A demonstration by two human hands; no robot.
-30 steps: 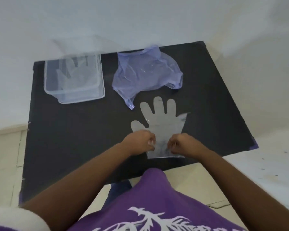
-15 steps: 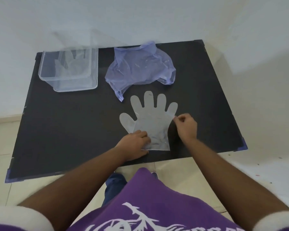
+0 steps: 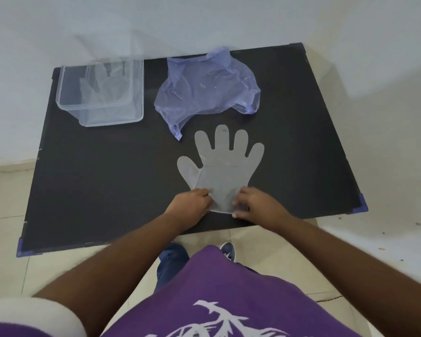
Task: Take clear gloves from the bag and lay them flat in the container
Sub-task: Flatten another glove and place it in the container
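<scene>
A clear plastic glove [image 3: 223, 166] lies flat on the black table [image 3: 107, 186], fingers pointing away from me. My left hand [image 3: 191, 206] pinches the left corner of its cuff. My right hand [image 3: 255, 205] pinches the right corner of the cuff. A crumpled bluish plastic bag [image 3: 207, 91] lies just beyond the glove. At the far left stands a clear rectangular container [image 3: 134, 117] with at least one clear glove [image 3: 105, 88] lying flat inside it.
The table's near edge [image 3: 131, 242] runs just under my wrists, with blue tape on its corners. A white wall rises behind the table. Tiled floor and my shoe [image 3: 229, 250] show below the edge.
My right hand has come back from the glove's right side to the cuff's right corner. My left hand stays at the cuff. The glove still lies flat.
</scene>
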